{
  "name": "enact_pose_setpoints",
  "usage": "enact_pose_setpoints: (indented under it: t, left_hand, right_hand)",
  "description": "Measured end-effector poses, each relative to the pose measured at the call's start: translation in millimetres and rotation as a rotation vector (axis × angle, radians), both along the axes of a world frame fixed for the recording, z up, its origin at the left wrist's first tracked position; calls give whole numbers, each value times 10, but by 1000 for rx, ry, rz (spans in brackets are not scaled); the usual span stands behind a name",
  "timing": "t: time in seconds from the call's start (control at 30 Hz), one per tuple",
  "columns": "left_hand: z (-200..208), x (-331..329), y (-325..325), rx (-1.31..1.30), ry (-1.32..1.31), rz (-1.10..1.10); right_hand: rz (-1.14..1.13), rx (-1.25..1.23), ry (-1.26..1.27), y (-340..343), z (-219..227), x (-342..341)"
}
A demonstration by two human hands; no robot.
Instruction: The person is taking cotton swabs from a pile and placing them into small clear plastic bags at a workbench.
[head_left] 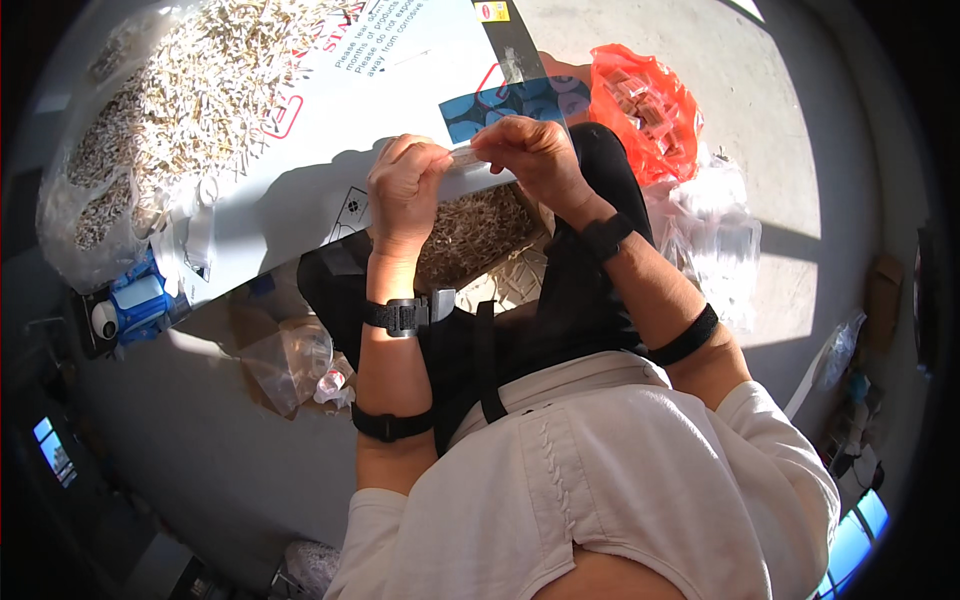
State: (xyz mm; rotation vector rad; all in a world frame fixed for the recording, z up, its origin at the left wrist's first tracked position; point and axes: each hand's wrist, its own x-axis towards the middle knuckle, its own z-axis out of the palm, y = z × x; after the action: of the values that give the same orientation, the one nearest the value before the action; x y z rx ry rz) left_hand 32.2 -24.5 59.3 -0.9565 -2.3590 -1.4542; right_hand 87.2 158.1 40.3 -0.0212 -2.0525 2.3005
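Above the near edge of the tabletop, my left hand (pixel 408 190) and my right hand (pixel 535 162) are close together, both with fingers pinched. Between them is a small clear plastic packet (pixel 465 157), one end in each hand; its contents are too small to make out. Below my hands, between my knees, a box of small brownish pieces (pixel 475 235) shows. A large heap of small pale, thin pieces (pixel 215 85) spills from a clear plastic bag (pixel 60 215) on the left of the table. A blue printed sheet (pixel 510 105) lies just beyond my right hand.
The tabletop is a pale printed board (pixel 310 195). A blue-and-white object (pixel 140 300) rests at its left corner. To the right, an orange-red bag (pixel 690 125) holds several small packets, with clear plastic bags (pixel 715 240) nearer. A carton with clear plastic (pixel 290 365) is at lower left.
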Motion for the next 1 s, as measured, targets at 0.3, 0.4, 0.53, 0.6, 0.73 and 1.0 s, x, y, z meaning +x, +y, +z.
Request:
enact_pose_setpoints:
  t: [0.3, 0.4, 0.53, 0.6, 0.73, 1.0]
  left_hand:
    - [42, -1, 13, 24, -191, -11]
    - [65, 9, 12, 32, -215, -57]
    - [50, 21, 39, -13, -103, -22]
    - [47, 26, 56, -47, 34, -20]
    - [9, 20, 69, -94, -23, -29]
    - [126, 32, 202, -232, 126, -26]
  right_hand:
    - [-28, 191, -105, -35, 89, 9]
    - [2, 138, -67, -1, 76, 23]
    - [-5, 121, 47, 26, 73, 18]
    - [-24, 166, 82, 22, 87, 17]
    - [-73, 359, 100, -49, 118, -1]
    - [-134, 633, 294, -91, 130, 4]
